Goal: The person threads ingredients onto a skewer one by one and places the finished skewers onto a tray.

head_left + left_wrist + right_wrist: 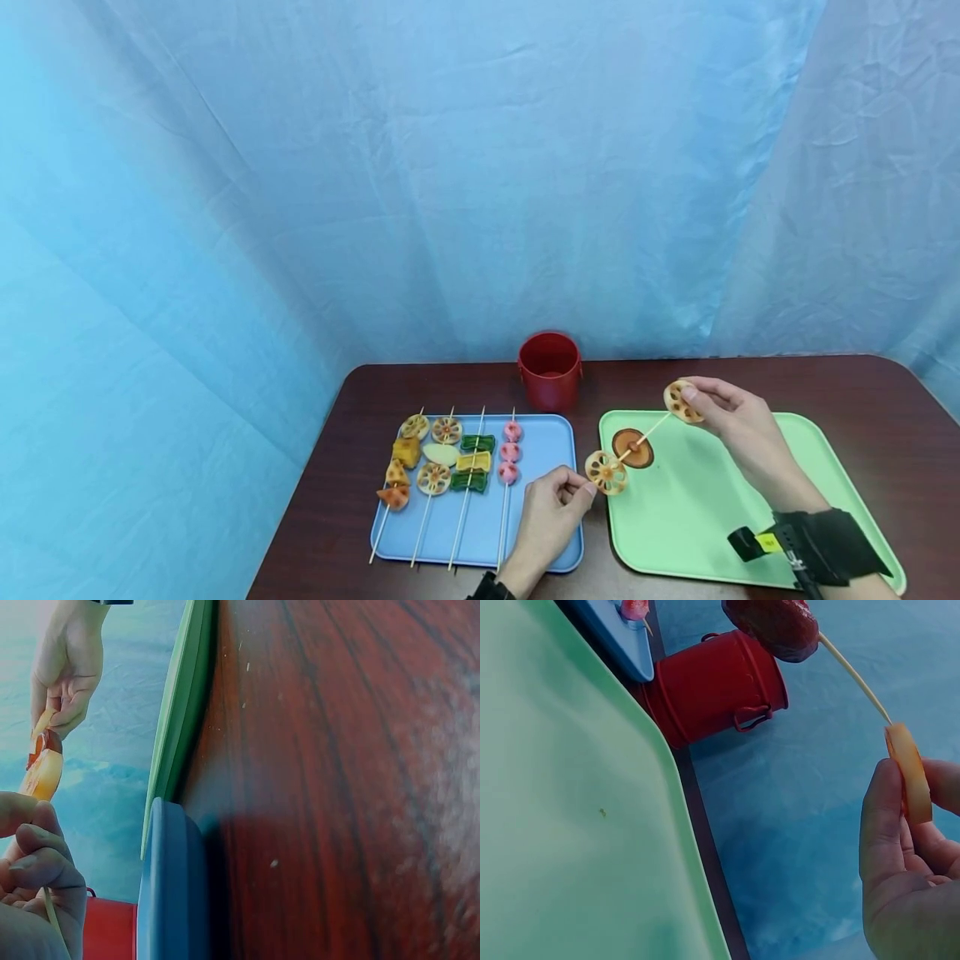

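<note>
Over the left edge of the green tray (757, 500), a bamboo skewer (657, 426) is held up at a slant between both hands. My left hand (551, 510) pinches its lower end, beside a lotus root slice (606, 472) threaded on it. Further along the stick is a brown, mushroom-like slice (643, 452). Between thumb and fingers, my right hand (746, 437) pinches another lotus root slice (676, 398) at the upper end. From the right wrist view, the stick's tip meets that slice (909, 776) at its edge; how deep it goes in is hidden.
Left of the green tray lies a blue tray (543, 442) with several loaded skewers, among them a pink-ball skewer (510, 452) and a green-and-yellow skewer (472, 461). A red bucket (550, 383) stands behind it on the dark wooden table (322, 500). Blue cloth (480, 183) hangs behind.
</note>
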A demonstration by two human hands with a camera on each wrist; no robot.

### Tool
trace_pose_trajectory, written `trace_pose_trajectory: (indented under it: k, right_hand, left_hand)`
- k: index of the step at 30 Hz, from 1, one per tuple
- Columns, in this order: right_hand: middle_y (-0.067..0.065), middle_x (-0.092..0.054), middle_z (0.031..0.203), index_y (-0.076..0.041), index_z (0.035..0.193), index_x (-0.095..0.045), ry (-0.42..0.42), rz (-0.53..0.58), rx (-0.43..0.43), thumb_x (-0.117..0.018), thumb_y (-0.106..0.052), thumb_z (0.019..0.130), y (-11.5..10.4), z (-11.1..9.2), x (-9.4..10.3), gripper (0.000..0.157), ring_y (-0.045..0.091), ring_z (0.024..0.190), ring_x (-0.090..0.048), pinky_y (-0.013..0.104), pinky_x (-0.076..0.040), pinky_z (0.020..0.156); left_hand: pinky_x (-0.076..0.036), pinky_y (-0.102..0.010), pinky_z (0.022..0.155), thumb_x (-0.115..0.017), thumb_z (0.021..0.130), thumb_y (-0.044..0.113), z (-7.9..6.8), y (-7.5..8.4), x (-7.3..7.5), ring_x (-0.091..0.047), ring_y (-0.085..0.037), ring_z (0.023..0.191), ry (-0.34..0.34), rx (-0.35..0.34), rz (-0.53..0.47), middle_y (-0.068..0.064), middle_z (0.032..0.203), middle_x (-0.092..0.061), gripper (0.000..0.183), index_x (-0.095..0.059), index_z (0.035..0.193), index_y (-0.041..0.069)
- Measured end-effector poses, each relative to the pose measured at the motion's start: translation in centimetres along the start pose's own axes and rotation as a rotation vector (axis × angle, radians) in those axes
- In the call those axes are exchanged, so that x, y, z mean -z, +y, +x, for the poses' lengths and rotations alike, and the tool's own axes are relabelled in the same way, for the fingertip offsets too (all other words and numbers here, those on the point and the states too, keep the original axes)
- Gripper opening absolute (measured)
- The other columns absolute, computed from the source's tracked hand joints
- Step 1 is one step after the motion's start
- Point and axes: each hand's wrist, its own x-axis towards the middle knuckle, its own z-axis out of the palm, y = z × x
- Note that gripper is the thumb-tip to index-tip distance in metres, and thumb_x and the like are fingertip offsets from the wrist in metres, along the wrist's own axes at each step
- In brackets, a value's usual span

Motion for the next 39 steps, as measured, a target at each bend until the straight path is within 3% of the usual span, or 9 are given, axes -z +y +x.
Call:
trace_pose_trajectory:
  k: [11,26,30,39]
  right_hand:
    - [-0.013,-0.067,0.125,-0.012,0.145,-0.059,-0.032,-0.164,0.066,-0.06,-0.041,0.105,-0.3,-0.5,-0.9,0.05,0.002,0.107,-0.066,0.025,-0.056,0.085]
    - [0.005,-0.066,0.132,-0.013,0.144,-0.059,-0.072,-0.184,0.036,-0.059,-0.046,0.104,0.0,-1.2,-2.2,0.052,0.011,0.106,-0.068,0.035,-0.057,0.089]
    - [0.01,-0.065,0.134,-0.011,0.146,-0.057,-0.083,-0.161,0.033,-0.059,-0.045,0.105,0.3,-1.3,-2.5,0.053,0.011,0.108,-0.067,0.036,-0.057,0.09]
    - [-0.001,-0.067,0.127,-0.004,0.151,-0.045,-0.124,0.014,0.038,-0.062,-0.029,0.106,1.2,-1.4,-3.0,0.054,0.009,0.11,-0.068,0.035,-0.056,0.093]
  left_hand:
    - [-0.037,-0.014,0.052,-0.075,0.091,0.012,0.0,0.0,-0.1,-0.048,0.003,0.054,0.008,0.017,0.004,0.015,0.067,-0.058,0.008,-0.074,0.082,0.012]
    - [-0.039,-0.015,0.053,-0.075,0.091,0.013,0.0,-0.2,-0.3,-0.05,0.002,0.056,0.024,0.013,-0.005,0.014,0.067,-0.059,0.009,-0.074,0.082,0.013]
    - [-0.04,-0.015,0.054,-0.075,0.091,0.012,0.0,-0.2,-0.3,-0.051,0.002,0.057,0.03,0.005,-0.006,0.015,0.068,-0.06,0.008,-0.074,0.083,0.013]
    - [-0.043,-0.015,0.056,-0.072,0.091,0.006,0.0,-0.4,-0.3,-0.053,0.003,0.06,-0.008,-0.014,-0.018,0.012,0.073,-0.063,0.006,-0.075,0.093,0.002]
